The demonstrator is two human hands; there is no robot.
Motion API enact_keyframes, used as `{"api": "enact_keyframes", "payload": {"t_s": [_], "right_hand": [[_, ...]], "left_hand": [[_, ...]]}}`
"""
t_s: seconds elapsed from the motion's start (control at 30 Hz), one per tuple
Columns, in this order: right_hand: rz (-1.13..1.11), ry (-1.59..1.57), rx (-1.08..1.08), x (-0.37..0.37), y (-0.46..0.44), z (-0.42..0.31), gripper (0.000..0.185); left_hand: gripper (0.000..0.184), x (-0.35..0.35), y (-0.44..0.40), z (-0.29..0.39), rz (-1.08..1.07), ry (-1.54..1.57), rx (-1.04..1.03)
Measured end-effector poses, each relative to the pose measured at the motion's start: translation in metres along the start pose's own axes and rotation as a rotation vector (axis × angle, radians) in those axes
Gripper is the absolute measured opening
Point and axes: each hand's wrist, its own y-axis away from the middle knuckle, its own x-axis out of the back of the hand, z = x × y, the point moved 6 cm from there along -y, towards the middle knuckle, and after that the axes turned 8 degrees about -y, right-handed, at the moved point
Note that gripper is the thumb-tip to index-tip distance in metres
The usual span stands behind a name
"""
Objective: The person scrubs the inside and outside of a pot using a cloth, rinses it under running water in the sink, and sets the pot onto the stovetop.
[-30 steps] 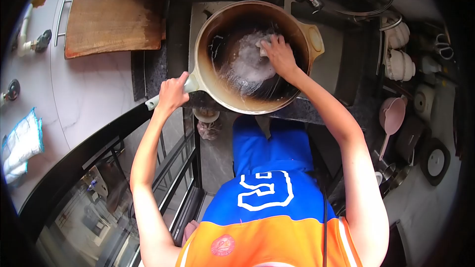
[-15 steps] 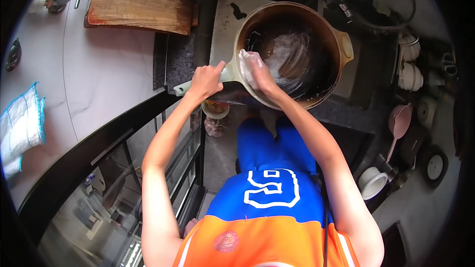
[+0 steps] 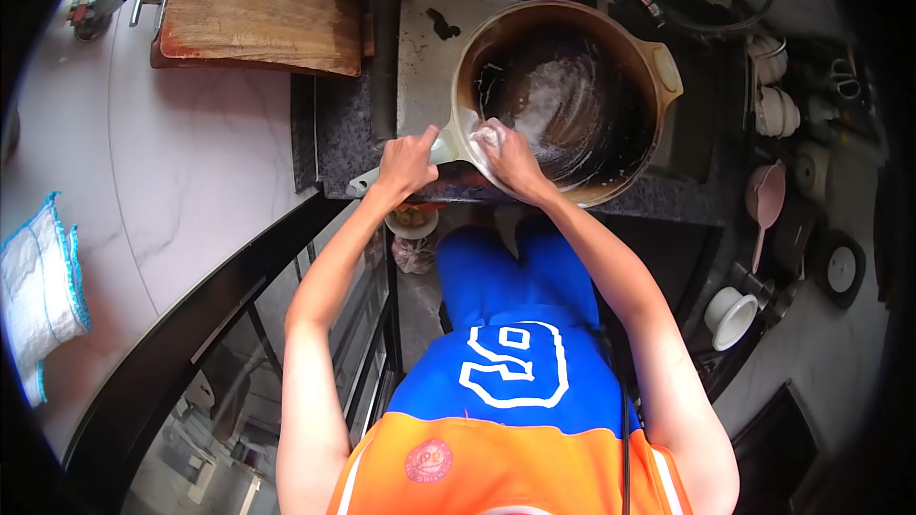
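One large, deep pan (image 3: 534, 193) lies at the far middle, over the sink area, with two handles: a long pale one (image 3: 363, 181) on its left and a short looped one (image 3: 668, 69) on its right. Inside its dark bottom is one patch of white foam (image 3: 556, 95). One wooden board (image 3: 258, 10) is at the far left, apart from the pan. One white cloth with blue edging (image 3: 43, 286) lies on the left counter (image 3: 205, 153). Two bare hands are at the pan: the left hand (image 3: 407, 169) is closed around the long handle, thumb side towards the pan, and the right hand (image 3: 510, 160) has its fingers bent over one pale wad (image 3: 491, 136), pressed to the pan's left inner wall near the rim. On the right are one pink long-handled dipper (image 3: 766, 195), one white pot (image 3: 733, 319) nearer, and two white bowls (image 3: 778, 113) farther off. Smallest, one pair of scissors (image 3: 844, 79) is at the far right.
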Motion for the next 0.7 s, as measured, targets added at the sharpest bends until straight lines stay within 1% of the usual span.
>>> {"api": "enact_keyframes", "payload": {"t_s": [0.1,0.13,0.17,0.23,0.3,0.37,0.43,0.5,0.57,0.6,0.63,0.67,0.7], "right_hand": [[0.062,0.052,-0.071,-0.005,-0.015,0.008,0.033],[0.071,0.086,-0.084,-0.005,-0.02,0.008,0.039],[0.074,0.087,-0.091,-0.004,-0.028,0.007,0.039],[0.232,0.043,-0.145,0.006,-0.045,0.013,0.042],[0.393,0.298,0.304,0.022,-0.065,0.0,0.043],[0.518,0.0,0.26,0.048,-0.076,0.006,0.037],[0.668,0.059,0.377,0.071,-0.072,-0.002,0.038],[0.553,0.201,0.365,0.068,-0.062,-0.005,0.036],[0.4,0.3,0.406,0.035,-0.05,0.025,0.035],[0.23,0.238,0.381,0.022,-0.035,0.027,0.039],[0.123,0.145,0.34,0.012,-0.016,0.021,0.04],[0.109,0.187,0.355,0.003,-0.002,0.022,0.039],[-0.006,0.163,0.354,0.004,0.01,0.012,0.039]], "left_hand": [[0.05,0.002,0.001,-0.001,0.002,0.011,-0.026],[0.048,0.007,0.0,0.002,0.003,-0.024,-0.05],[0.047,0.01,0.0,0.005,0.005,-0.06,-0.074],[0.048,0.013,-0.001,0.006,0.022,-0.071,-0.112],[0.048,0.017,-0.001,0.006,0.033,-0.09,-0.147],[0.048,0.02,-0.003,0.008,0.029,-0.101,-0.164],[0.049,0.018,-0.005,0.007,0.026,-0.089,-0.145],[0.049,0.016,-0.004,0.006,0.016,-0.073,-0.126],[0.049,0.017,-0.007,0.007,0.015,-0.076,-0.114],[0.049,0.017,-0.008,0.007,0.014,-0.075,-0.118],[0.049,0.017,-0.009,0.005,-0.012,-0.081,-0.1],[0.049,0.017,-0.01,0.003,-0.039,-0.086,-0.08],[0.049,0.018,-0.01,0.003,-0.04,-0.086,-0.08]]}}
